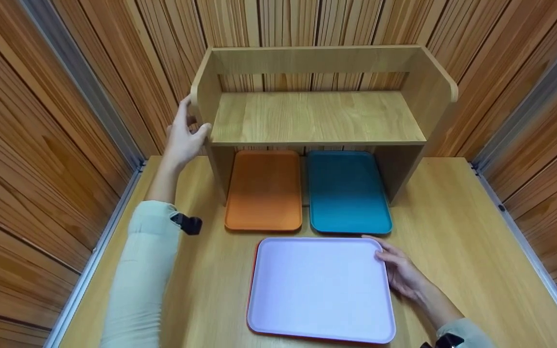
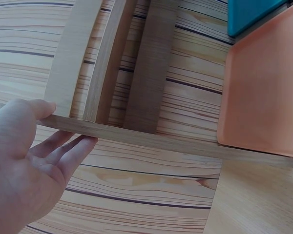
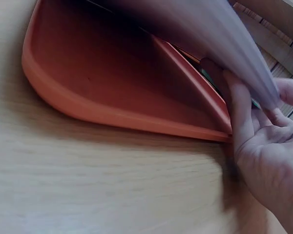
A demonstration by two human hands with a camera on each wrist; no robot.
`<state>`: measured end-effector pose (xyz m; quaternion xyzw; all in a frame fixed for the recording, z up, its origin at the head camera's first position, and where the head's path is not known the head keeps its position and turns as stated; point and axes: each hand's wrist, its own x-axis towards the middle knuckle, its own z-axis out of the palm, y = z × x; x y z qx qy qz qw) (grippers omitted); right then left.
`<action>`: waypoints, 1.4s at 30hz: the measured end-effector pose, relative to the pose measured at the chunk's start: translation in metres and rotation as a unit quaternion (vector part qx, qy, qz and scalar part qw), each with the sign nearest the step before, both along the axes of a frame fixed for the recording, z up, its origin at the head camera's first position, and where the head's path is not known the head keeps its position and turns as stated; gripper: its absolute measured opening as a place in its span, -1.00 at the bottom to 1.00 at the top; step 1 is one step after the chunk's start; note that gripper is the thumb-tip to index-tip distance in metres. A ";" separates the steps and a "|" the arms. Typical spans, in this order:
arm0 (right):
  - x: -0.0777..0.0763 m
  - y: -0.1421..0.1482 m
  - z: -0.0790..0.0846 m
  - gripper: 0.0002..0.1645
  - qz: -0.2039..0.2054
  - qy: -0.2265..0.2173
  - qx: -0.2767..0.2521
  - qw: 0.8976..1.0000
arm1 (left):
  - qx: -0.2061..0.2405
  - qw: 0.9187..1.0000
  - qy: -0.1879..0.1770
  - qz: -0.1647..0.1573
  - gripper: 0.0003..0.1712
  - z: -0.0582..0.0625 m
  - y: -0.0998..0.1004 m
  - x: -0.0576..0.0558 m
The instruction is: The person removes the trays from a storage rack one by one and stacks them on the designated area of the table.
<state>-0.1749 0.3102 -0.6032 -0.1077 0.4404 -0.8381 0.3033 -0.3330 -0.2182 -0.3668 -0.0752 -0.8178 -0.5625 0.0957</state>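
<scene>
My left hand (image 1: 185,139) grips the left side panel of a two-level wooden desk shelf (image 1: 317,116); in the left wrist view its thumb and fingers lie on opposite sides of the panel's edge. At the front, my right hand (image 1: 402,273) holds a lavender tray (image 1: 322,290) by its right edge near the far corner. The right wrist view shows that tray tilted up over a red-orange tray (image 3: 112,73), which rests on the table and is mostly hidden in the head view.
Under the shelf's upper board, an orange tray (image 1: 264,193) and a teal tray (image 1: 348,193) lie side by side, their front ends jutting out. Wood-slat walls (image 1: 41,145) enclose the table (image 1: 452,232) at the back and both sides, with metal rails (image 1: 530,241) along its side edges.
</scene>
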 end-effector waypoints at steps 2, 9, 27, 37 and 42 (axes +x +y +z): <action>0.000 0.001 0.000 -0.36 0.001 0.016 0.005 1.000 | -0.001 1.000 0.000 0.001 -0.11 0.000 0.001 0.000; 0.001 0.010 0.003 -0.44 -0.013 0.068 0.127 0.990 | -0.002 1.000 -0.002 0.003 -0.12 0.002 0.003 0.002; -0.008 0.014 0.018 -0.31 -0.040 0.162 0.411 0.896 | -0.006 1.000 0.001 0.006 -0.11 0.002 0.001 0.003; -0.013 0.009 0.012 -0.32 -0.034 0.183 0.443 0.877 | -0.011 1.000 0.008 0.010 -0.12 0.001 0.002 0.003; -0.013 0.009 0.014 -0.32 -0.034 0.171 0.440 0.881 | -0.014 1.000 0.007 0.011 -0.11 0.002 0.002 0.003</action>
